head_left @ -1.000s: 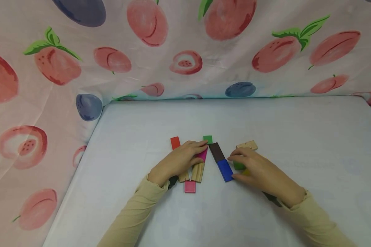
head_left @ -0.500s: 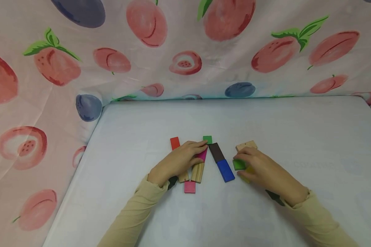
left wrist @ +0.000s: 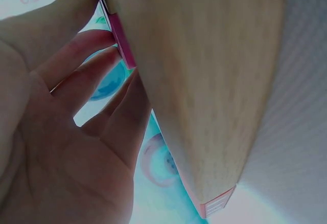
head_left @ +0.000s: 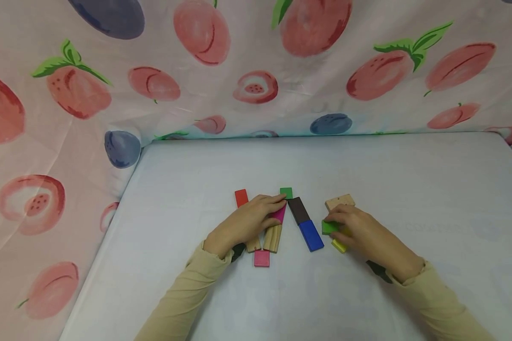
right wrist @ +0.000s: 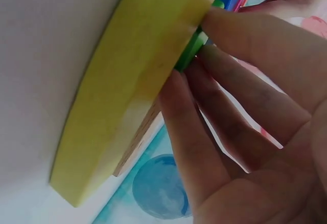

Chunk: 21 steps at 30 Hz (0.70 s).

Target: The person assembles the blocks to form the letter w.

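Note:
In the head view my left hand [head_left: 247,218] lies over the left blocks. Its fingers, fairly straight, rest at the magenta block [head_left: 280,214], close to the small dark-green block [head_left: 286,192]. Below are two wooden blocks, one the grooved block [head_left: 272,238], and a pink block [head_left: 262,258]. A red block [head_left: 241,197] shows beyond the hand. My right hand [head_left: 360,230] pinches a light-green block [head_left: 329,228] between thumb and fingertips. Beneath that hand lies a yellow block [head_left: 339,246], partly hidden; it looms large in the right wrist view.
A brown block [head_left: 299,210] and a blue block [head_left: 311,235] form a slanted line between my hands. Behind the right fingers lies a plain wooden block [head_left: 339,201]. Peach-patterned cloth [head_left: 256,42] hangs behind and left of the white table [head_left: 247,161].
My right hand has moved from beside the blue block rightward to the light-green block, and its thumb and fingers have closed on that block. The left hand stays in place.

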Each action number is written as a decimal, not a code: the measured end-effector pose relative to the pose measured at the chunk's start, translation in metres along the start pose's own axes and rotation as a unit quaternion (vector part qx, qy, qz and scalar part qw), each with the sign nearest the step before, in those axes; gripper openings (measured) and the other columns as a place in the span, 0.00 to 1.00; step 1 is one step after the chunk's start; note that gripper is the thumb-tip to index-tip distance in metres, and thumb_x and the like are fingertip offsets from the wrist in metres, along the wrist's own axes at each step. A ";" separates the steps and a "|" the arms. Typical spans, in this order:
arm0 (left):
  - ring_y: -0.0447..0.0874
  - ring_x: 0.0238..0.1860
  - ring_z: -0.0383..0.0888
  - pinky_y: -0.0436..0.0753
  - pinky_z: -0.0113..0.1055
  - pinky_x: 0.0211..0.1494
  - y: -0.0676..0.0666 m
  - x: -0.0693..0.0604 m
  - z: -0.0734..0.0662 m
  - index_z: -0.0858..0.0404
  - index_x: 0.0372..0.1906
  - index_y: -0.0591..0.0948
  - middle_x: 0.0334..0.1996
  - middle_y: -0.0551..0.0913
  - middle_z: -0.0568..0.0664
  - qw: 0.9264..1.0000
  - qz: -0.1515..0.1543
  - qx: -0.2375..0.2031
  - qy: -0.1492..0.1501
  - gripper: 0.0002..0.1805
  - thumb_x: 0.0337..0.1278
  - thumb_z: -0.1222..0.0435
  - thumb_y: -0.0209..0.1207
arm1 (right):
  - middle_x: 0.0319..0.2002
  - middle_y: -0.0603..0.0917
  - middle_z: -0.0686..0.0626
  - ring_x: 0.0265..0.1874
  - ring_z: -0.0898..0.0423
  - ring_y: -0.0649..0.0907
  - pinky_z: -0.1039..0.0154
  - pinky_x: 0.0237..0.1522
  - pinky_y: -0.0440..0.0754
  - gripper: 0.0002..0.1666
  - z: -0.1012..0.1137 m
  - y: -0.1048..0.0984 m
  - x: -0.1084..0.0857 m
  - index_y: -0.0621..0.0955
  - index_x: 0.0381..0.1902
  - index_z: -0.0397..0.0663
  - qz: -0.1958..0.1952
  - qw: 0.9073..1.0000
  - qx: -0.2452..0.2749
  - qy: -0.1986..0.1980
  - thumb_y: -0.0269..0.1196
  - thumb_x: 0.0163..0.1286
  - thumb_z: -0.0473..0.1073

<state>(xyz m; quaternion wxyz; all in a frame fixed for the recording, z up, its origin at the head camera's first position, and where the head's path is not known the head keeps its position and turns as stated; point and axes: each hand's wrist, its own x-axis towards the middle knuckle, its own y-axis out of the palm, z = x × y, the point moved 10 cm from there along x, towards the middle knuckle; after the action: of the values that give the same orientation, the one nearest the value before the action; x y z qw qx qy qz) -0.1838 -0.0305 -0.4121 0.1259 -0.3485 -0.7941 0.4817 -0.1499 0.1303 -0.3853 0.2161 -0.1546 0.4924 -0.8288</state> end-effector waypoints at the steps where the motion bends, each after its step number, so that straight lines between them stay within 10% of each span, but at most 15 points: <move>1: 0.63 0.73 0.47 0.70 0.38 0.72 0.000 0.000 0.000 0.61 0.72 0.69 0.75 0.65 0.48 1.000 0.000 0.000 0.000 0.29 0.69 0.60 0.59 | 0.41 0.83 0.49 0.42 0.51 0.83 0.53 0.44 0.85 0.13 0.000 0.000 0.000 0.86 0.41 0.40 -0.001 1.000 0.001 0.001 0.72 0.57 0.31; 21: 0.63 0.73 0.48 0.70 0.38 0.72 0.000 -0.001 0.000 0.62 0.71 0.69 0.74 0.65 0.49 1.000 -0.004 0.000 0.002 0.29 0.69 0.60 0.59 | 0.41 0.84 0.50 0.42 0.53 0.83 0.55 0.44 0.85 0.13 0.000 0.003 -0.008 0.87 0.40 0.44 0.025 0.999 0.019 0.007 0.74 0.56 0.33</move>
<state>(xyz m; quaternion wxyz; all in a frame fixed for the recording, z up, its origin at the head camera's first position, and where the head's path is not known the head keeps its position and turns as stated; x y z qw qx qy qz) -0.1835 -0.0310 -0.4117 0.1296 -0.3467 -0.7949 0.4807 -0.1428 0.1330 -0.3883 0.2357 -0.1324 0.4819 -0.8335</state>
